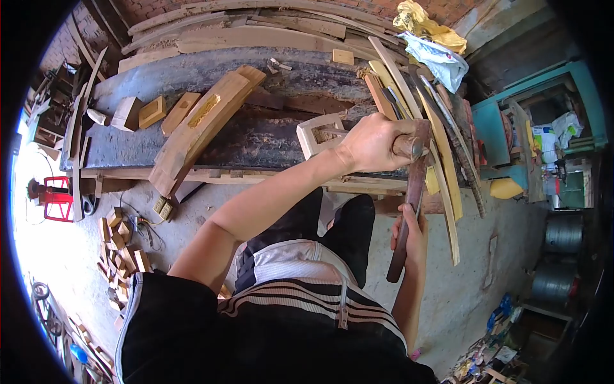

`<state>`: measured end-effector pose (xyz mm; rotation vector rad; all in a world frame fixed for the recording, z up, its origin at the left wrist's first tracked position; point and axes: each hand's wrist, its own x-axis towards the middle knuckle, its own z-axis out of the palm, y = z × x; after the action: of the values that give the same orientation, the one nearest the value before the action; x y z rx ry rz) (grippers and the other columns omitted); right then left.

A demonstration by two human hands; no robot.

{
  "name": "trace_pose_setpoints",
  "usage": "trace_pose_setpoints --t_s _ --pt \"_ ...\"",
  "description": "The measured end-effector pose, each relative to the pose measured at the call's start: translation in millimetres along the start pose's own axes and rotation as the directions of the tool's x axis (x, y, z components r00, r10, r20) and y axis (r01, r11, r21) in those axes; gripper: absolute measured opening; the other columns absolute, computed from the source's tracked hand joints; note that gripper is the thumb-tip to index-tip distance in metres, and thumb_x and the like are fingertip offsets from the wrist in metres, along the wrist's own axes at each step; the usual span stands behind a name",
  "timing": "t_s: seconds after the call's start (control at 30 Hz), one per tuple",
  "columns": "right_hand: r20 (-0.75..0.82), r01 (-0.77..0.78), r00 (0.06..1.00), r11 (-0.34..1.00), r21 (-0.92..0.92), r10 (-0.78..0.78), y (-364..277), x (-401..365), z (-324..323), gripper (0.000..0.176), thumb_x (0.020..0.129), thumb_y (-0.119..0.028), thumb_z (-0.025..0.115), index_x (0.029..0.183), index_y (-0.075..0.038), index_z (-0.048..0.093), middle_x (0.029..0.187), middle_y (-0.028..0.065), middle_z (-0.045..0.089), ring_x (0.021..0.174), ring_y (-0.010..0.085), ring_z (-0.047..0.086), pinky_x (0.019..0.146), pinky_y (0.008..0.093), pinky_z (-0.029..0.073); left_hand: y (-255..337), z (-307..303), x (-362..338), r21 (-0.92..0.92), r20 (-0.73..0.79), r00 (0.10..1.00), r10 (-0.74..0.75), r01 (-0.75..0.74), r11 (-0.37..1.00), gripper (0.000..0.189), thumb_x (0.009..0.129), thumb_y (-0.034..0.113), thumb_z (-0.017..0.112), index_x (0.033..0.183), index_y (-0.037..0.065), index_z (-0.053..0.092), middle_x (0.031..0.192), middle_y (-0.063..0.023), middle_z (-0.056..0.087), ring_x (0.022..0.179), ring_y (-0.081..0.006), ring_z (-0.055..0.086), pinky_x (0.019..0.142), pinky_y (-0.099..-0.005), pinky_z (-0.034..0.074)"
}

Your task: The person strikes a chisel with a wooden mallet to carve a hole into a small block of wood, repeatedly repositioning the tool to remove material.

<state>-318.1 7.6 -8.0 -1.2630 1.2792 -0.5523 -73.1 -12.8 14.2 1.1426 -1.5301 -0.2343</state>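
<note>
Both hands closed on dark wooden bar and rounded wooden piece, beside the workbench's near edge

The dark wooden bar (414,182) runs lengthwise in front of you, toward the right end of the workbench (268,137), its lower end over the concrete floor (470,275). At its upper part, the rounded wooden piece (407,148) meets or overlaps it; whether the two are joined cannot be determined. Your left hand (373,142) is closed in a fist around the rounded wooden piece. Your right hand (416,235) grips the bar lower down, thumb along its side and fingers behind.

Just beside your left hand, a pale frame-shaped wooden part (308,139) lies on the workbench. Long wooden strips (447,185) lie to the right of the bar, their ends projecting past the bench edge. Further left, a thick timber (185,137) with a chip-filled recess lies slantwise, one end overhanging. Small wooden blocks (128,113) sit beyond it.

At the far right corner are a yellow plastic bag (427,27) and a white plastic bag (441,61). On the floor at left, wood offcuts (118,246) are heaped near a socket box (164,208); a red metal stand (59,198) is farther left.
</note>
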Motion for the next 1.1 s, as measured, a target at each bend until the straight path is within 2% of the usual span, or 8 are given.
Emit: trace_pose_setpoints --t_s 0.23,0.4,0.6,0.8,0.87,0.93,0.97,1.1 --pt "-0.006 0.031 0.999 0.999 -0.032 -0.031 -17 -1 6 0.043 0.096 -0.045 0.061 0.108 -0.004 0.057 0.060 0.0030 0.050 0.039 0.0125 0.046 0.035 0.0267 0.037 -4 -3 -1 -0.014 -0.058 0.998 0.001 -0.002 1.000 0.030 0.081 0.026 0.080 0.075 0.004 0.059 0.062 -0.0173 0.055 0.060 -0.0424 0.054 0.053 -0.0391 0.048" --pt "-0.077 0.275 0.960 0.961 0.043 -0.271 -63 -8 13 0.040 0.097 -0.041 0.058 0.112 -0.005 0.055 0.059 0.0032 0.048 0.039 0.0125 0.045 0.034 0.0266 0.036 -4 -6 3 -0.046 -0.098 0.991 -0.095 0.091 0.995 0.029 0.081 0.024 0.079 0.076 0.003 0.059 0.062 -0.0174 0.054 0.060 -0.0420 0.053 0.054 -0.0385 0.049" --pt "0.008 0.364 0.931 0.928 0.083 -0.366 -97 -19 18 0.043 0.097 -0.039 0.058 0.117 -0.002 0.053 0.060 0.0044 0.049 0.040 0.0137 0.046 0.037 0.0269 0.037 -2 -3 3 -0.041 -0.061 0.992 -0.108 0.105 0.994 0.022 0.078 0.020 0.077 0.082 0.003 0.062 0.066 -0.0194 0.059 0.065 -0.0426 0.059 0.058 -0.0402 0.051" --pt "-0.133 0.728 0.686 0.669 0.150 -0.716 -130 -35 22 0.052 0.101 -0.048 0.045 0.121 0.000 0.047 0.064 0.0059 0.047 0.043 0.0135 0.043 0.036 0.0264 0.036 -4 -1 -2 -0.027 0.073 0.991 -0.110 0.112 0.993 0.025 0.068 0.014 0.074 0.090 0.005 0.066 0.074 -0.0211 0.063 0.074 -0.0416 0.063 0.066 -0.0435 0.054" --pt "-0.145 0.723 0.683 0.635 0.273 -0.716 -131 -38 26 0.043 0.097 -0.036 0.058 0.114 0.003 0.050 0.068 0.0103 0.054 0.044 0.0159 0.048 0.042 0.0257 0.041 -4 0 -3 -0.046 0.060 0.992 -0.111 0.114 0.992 0.024 0.069 0.014 0.073 0.090 0.005 0.067 0.075 -0.0219 0.063 0.074 -0.0422 0.063 0.066 -0.0434 0.054" --pt "0.035 0.702 0.692 0.661 -0.265 -0.721 -106 -25 22 0.039 0.093 -0.028 0.066 0.114 0.002 0.052 0.075 0.0122 0.058 0.049 0.0180 0.052 0.046 0.0247 0.042 -5 -3 -2 -0.034 0.015 0.990 -0.141 0.141 0.989 0.023 0.070 0.020 0.074 0.086 0.006 0.067 0.072 -0.0218 0.064 0.073 -0.0427 0.064 0.066 -0.0457 0.054" --pt "0.166 0.579 0.779 0.590 -0.563 -0.605 -100 -21 23 0.042 0.088 -0.021 0.070 0.118 0.003 0.053 0.081 0.0117 0.060 0.055 0.0167 0.056 0.049 0.0250 0.042 -6 -3 -2 -0.024 -0.024 0.984 -0.175 0.174 0.984 0.023 0.071 0.026 0.075 0.083 0.008 0.067 0.069 -0.0217 0.064 0.072 -0.0431 0.065 0.067 -0.0481 0.055" --pt "0.157 0.477 0.877 0.785 -0.395 -0.454 -122 -47 33 0.042 0.087 -0.019 0.067 0.119 0.006 0.053 0.082 0.0093 0.058 0.057 0.0130 0.055 0.049 0.0262 0.043 -11 -6 -4 -0.049 -0.025 0.995 -0.098 0.097 0.994 0.021 0.070 0.024 0.073 0.084 0.008 0.069 0.070 -0.0197 0.066 0.072 -0.0425 0.065 0.067 -0.0450 0.056"
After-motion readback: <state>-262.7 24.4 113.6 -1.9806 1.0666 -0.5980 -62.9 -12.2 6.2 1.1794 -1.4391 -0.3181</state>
